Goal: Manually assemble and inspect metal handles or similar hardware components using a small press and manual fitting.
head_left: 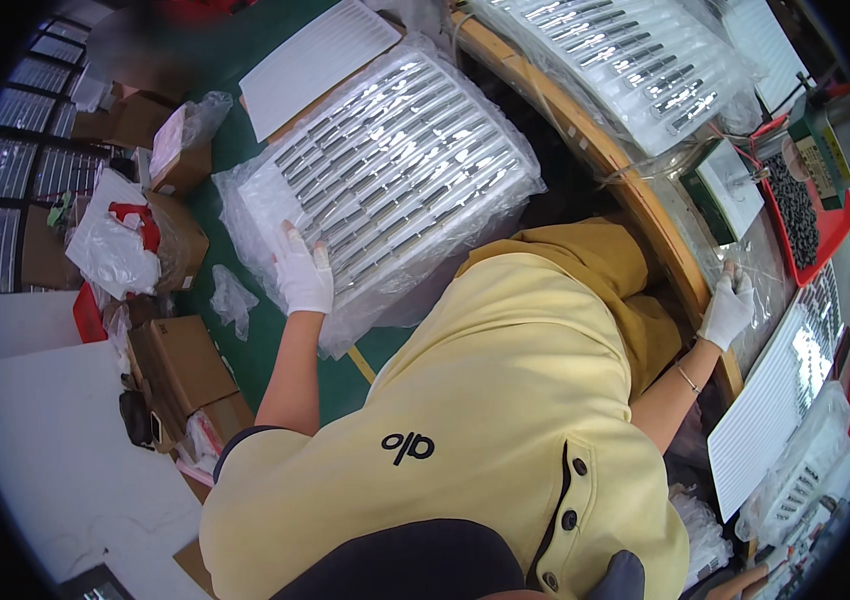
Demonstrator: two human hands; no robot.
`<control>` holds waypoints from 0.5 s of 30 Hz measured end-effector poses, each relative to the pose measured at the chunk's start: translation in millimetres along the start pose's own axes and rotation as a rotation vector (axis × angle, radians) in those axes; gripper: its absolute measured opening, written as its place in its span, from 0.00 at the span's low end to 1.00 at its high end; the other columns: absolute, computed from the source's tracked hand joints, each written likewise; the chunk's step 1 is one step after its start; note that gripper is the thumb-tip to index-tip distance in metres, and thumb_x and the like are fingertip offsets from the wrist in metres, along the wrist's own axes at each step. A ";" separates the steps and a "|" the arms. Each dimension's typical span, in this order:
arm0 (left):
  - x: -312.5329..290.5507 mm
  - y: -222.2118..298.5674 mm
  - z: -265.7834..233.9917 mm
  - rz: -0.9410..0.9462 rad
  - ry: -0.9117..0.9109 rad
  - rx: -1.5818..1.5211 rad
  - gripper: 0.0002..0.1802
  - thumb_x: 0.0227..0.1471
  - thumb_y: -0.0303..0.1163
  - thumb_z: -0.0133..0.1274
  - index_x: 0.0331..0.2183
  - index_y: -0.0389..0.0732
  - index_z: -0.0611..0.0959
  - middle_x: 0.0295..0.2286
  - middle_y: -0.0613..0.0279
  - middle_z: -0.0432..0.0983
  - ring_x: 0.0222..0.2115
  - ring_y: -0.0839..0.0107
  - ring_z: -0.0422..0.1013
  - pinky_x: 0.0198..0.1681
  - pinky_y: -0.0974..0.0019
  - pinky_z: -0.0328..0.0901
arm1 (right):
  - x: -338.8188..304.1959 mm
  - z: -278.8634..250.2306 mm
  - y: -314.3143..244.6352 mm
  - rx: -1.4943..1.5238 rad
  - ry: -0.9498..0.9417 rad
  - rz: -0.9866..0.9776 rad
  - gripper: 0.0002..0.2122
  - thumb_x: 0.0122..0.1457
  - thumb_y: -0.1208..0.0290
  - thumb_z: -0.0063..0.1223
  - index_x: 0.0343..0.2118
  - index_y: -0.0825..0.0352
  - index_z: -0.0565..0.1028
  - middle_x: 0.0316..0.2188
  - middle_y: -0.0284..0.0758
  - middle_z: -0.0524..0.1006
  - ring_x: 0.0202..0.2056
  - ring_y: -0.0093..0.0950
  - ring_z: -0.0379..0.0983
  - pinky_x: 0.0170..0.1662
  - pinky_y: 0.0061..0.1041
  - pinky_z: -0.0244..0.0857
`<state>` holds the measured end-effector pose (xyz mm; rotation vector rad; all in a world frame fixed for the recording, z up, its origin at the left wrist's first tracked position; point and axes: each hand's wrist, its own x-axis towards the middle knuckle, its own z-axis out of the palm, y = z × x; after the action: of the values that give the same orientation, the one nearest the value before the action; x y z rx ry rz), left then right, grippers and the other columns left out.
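Observation:
My left hand [305, 278], in a white glove with bare fingertips, lies with fingers apart at the near left corner of a plastic-wrapped stack [385, 170]. Rows of shiny metal tubes fill its white ridged top tray, and clear film bunches around its sides. Off to the right, my right hand [728, 310], gloved the same way, rests at the edge of the workbench [680, 240] on clear film. Its fingers are stretched out and I see nothing held in them. A dark green and white box [730, 190] stands just beyond that hand.
Another tray of metal tubes [635, 60] lies at the bench's far end. A red bin [805, 215] holds small dark parts. White ridged trays [770, 410] lean near the bench's right side. Cardboard boxes [185, 365] and a loose plastic bag [232, 300] are on the left.

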<state>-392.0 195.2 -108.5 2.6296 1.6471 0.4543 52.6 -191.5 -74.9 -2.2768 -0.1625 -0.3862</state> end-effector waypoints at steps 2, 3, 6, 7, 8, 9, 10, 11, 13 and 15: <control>-2.3 1.2 2.8 0.004 0.008 0.041 0.34 0.53 0.37 0.47 0.56 0.28 0.59 0.56 0.42 0.54 0.56 0.44 0.52 0.58 0.50 0.49 | -0.1 3.6 4.4 0.041 0.059 -0.075 0.09 0.55 0.69 0.57 0.34 0.69 0.78 0.21 0.30 0.76 0.23 0.17 0.66 0.31 0.18 0.62; -1.5 2.9 4.8 0.025 0.005 0.033 0.34 0.53 0.37 0.47 0.56 0.28 0.59 0.56 0.42 0.54 0.56 0.44 0.52 0.58 0.50 0.49 | -1.0 0.8 1.6 0.032 0.076 -0.063 0.09 0.55 0.69 0.57 0.34 0.69 0.78 0.21 0.30 0.76 0.23 0.17 0.66 0.31 0.18 0.62; 2.3 10.4 6.1 -0.036 -0.044 0.082 0.35 0.53 0.37 0.47 0.57 0.28 0.58 0.56 0.40 0.54 0.54 0.42 0.55 0.57 0.51 0.51 | -2.4 -6.0 -5.5 0.001 0.053 -0.025 0.09 0.54 0.69 0.58 0.33 0.69 0.78 0.20 0.30 0.75 0.22 0.17 0.66 0.29 0.19 0.63; 4.5 11.9 4.6 -0.045 -0.064 0.074 0.36 0.53 0.38 0.46 0.57 0.29 0.57 0.56 0.40 0.54 0.52 0.41 0.57 0.56 0.52 0.52 | -4.1 -7.3 -4.4 0.031 0.049 0.003 0.08 0.54 0.70 0.59 0.32 0.69 0.78 0.20 0.31 0.75 0.22 0.17 0.66 0.29 0.19 0.63; 2.6 11.2 -1.2 -0.058 -0.083 0.092 0.36 0.53 0.38 0.46 0.58 0.29 0.56 0.57 0.38 0.53 0.52 0.41 0.57 0.56 0.52 0.53 | -2.4 -2.7 1.6 0.041 0.037 -0.012 0.07 0.53 0.70 0.59 0.32 0.68 0.78 0.20 0.31 0.75 0.22 0.17 0.65 0.29 0.19 0.63; 4.2 -2.0 4.1 -0.043 -0.090 0.027 0.36 0.53 0.38 0.45 0.58 0.30 0.55 0.57 0.38 0.52 0.54 0.41 0.55 0.58 0.53 0.51 | -1.9 -1.4 8.3 0.042 0.031 -0.022 0.07 0.53 0.70 0.59 0.31 0.68 0.78 0.20 0.31 0.74 0.22 0.17 0.65 0.29 0.19 0.63; 4.1 -13.9 6.4 -0.034 -0.067 -0.027 0.37 0.54 0.37 0.44 0.59 0.30 0.54 0.58 0.37 0.51 0.56 0.42 0.53 0.60 0.55 0.48 | -3.5 1.3 10.4 0.070 0.061 -0.057 0.06 0.53 0.70 0.60 0.30 0.68 0.77 0.20 0.31 0.74 0.22 0.17 0.65 0.28 0.19 0.62; 8.3 -24.1 11.2 -0.034 -0.008 -0.055 0.36 0.54 0.37 0.44 0.59 0.32 0.53 0.58 0.39 0.51 0.57 0.43 0.52 0.61 0.55 0.46 | -4.1 1.1 7.5 0.092 0.092 -0.091 0.06 0.53 0.71 0.60 0.30 0.67 0.77 0.19 0.32 0.74 0.22 0.16 0.64 0.28 0.19 0.62; 19.5 -26.8 4.4 -0.057 0.119 0.169 0.35 0.55 0.38 0.44 0.60 0.34 0.54 0.58 0.43 0.52 0.58 0.46 0.52 0.61 0.55 0.46 | -4.2 -1.7 -4.5 0.104 -0.027 0.055 0.06 0.52 0.72 0.60 0.30 0.67 0.77 0.19 0.32 0.73 0.22 0.17 0.64 0.29 0.18 0.63; 47.8 -19.1 0.8 0.004 0.125 0.100 0.34 0.55 0.39 0.43 0.59 0.34 0.56 0.59 0.44 0.52 0.58 0.47 0.52 0.60 0.54 0.46 | -5.8 0.8 -5.4 0.143 -0.015 0.007 0.05 0.52 0.73 0.60 0.30 0.68 0.77 0.19 0.32 0.73 0.22 0.18 0.66 0.30 0.19 0.63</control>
<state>-389.2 246.0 -100.8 2.7282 1.7442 0.5619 46.0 -187.2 -73.5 -2.1394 -0.1842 -0.3430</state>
